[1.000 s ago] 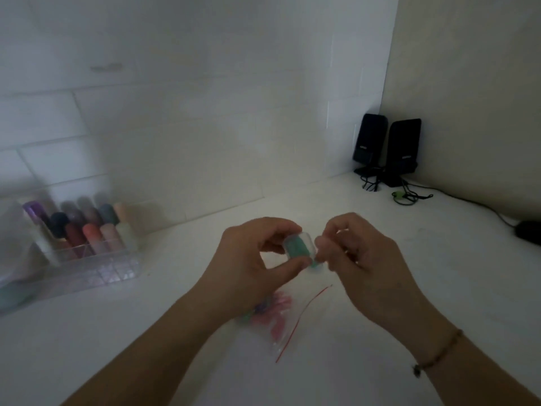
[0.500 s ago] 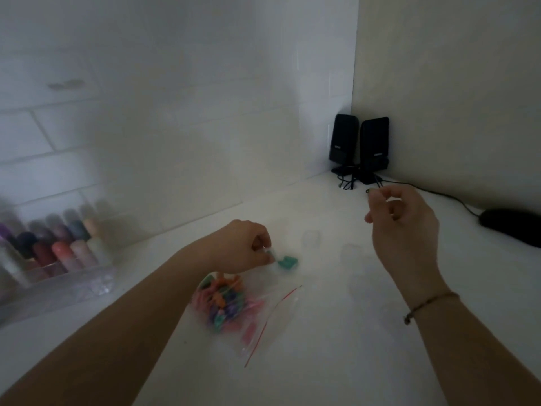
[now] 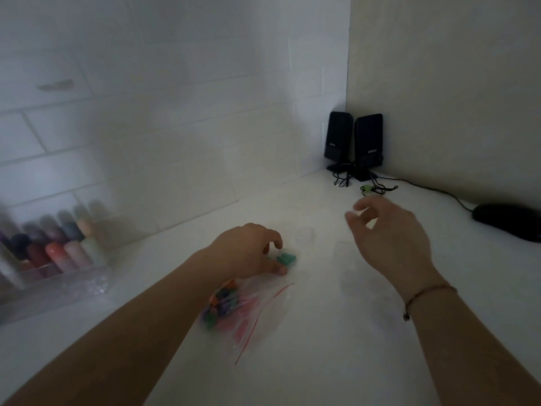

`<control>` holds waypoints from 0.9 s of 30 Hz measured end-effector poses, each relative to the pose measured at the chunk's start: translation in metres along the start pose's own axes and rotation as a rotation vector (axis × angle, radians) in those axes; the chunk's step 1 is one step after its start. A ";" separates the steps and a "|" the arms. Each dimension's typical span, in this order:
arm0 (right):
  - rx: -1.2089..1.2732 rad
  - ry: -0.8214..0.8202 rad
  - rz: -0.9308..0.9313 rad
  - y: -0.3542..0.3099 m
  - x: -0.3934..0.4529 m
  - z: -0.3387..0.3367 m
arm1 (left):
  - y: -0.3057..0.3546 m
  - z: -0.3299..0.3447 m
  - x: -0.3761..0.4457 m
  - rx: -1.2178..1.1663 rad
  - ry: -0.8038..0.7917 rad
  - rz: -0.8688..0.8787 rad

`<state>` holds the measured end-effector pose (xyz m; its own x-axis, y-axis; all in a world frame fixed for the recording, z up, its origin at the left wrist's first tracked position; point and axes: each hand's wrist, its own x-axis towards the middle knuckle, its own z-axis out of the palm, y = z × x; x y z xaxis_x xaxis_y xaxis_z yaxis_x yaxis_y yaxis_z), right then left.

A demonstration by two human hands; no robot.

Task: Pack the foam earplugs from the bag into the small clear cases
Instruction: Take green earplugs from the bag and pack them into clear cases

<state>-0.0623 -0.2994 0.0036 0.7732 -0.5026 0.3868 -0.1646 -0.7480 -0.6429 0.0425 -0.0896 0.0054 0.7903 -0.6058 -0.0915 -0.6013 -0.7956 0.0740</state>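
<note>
Head view, middle of the frame: the left hand (image 3: 248, 253) sits low on the white counter (image 3: 322, 347), fingers curled loosely around a teal-filled clear case (image 3: 286, 258); whether they actually grip it I cannot tell. Centre right, the right hand (image 3: 389, 238) hovers with fingers spread and relaxed, holding nothing. Below the left wrist lies the bag (image 3: 234, 309) of coloured earplugs.

Our left hand (image 3: 248, 250) rests low with thumb and fingers loosely curved, while our right hand (image 3: 392, 238) hovers beside it, fingers relaxed.
</note>
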 end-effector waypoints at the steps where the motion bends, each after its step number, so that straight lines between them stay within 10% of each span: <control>1: -0.092 -0.079 -0.034 0.003 -0.001 0.003 | -0.001 0.000 0.001 0.005 0.004 0.004; 17: -0.389 -0.262 -0.204 0.011 -0.006 0.022 | 0.003 -0.002 -0.002 -0.068 -0.035 0.051; 27: 0.077 -0.216 -0.395 -0.005 -0.010 0.021 | 0.002 -0.011 -0.010 -0.094 -0.062 0.035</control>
<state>-0.0563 -0.2814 -0.0111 0.8787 -0.0774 0.4711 0.2085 -0.8255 -0.5245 0.0346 -0.0846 0.0172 0.7586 -0.6344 -0.1485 -0.6122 -0.7720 0.1710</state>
